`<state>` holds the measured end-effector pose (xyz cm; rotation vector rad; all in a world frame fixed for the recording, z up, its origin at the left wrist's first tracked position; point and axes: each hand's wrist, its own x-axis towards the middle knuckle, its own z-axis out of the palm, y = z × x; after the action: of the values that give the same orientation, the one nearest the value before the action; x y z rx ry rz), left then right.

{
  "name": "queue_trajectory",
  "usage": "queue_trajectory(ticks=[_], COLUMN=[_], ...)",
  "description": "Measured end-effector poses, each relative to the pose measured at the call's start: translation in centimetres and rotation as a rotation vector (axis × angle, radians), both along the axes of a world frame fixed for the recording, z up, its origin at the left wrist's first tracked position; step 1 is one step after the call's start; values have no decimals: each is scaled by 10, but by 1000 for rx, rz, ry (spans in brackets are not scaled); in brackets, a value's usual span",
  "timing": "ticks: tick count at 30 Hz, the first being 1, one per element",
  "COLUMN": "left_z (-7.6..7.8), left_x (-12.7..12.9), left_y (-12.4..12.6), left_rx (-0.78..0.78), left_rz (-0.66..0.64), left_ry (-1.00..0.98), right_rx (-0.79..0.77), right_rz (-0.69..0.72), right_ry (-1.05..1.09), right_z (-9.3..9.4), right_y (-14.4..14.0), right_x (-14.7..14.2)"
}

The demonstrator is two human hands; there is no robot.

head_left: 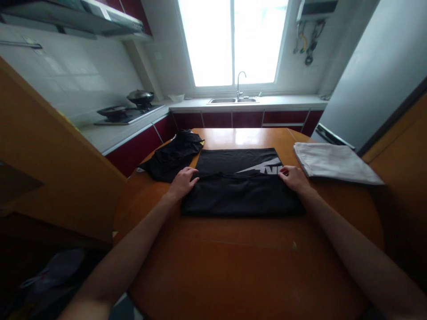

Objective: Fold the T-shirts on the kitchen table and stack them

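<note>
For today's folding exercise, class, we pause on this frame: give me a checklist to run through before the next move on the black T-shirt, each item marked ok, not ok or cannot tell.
1. Left hand on the folded edge of the black T-shirt, at its left side: ok.
2. Right hand on the same edge, at the right side: ok.
3. Near edge of the shirt lies straight on the wooden table: ok.
4. Fold line level between the hands: ok, apart from slight rippling.
5. Crumpled black garment lies apart from the shirt: not ok, it seems to touch the left corner.
6. Folded white cloth lies apart from the shirt: ok.
</note>
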<state>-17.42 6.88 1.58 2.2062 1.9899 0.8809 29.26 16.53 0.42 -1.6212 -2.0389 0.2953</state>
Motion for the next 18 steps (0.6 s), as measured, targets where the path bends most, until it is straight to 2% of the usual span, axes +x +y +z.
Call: queue_trajectory(ticks=[3,6,9,13,15,18], left_z=[1,-5,-17,-32,-32,-24], left_x=[22,44,52,46,43,48], left_y=[-9,-17,-20,-19,-18,-20], left_rx=[43,-39,-150,-250,-268,-240], left_rz=[-95,-169,-139,-76,-72,-71], left_ry=[71,130,227,285,286,288], right_rx=[133,172,106,-65,-97,-71], right_rz=[3,118,180,155,149,127], right_ry=[-66,-88,-197,-302,-317,-315], right_z=[1,-2,-11,-25,-28,-23], right_y=[-18,-38,-48,-44,-41,-43], right_x=[-16,-41,-62,-67,-64,-63])
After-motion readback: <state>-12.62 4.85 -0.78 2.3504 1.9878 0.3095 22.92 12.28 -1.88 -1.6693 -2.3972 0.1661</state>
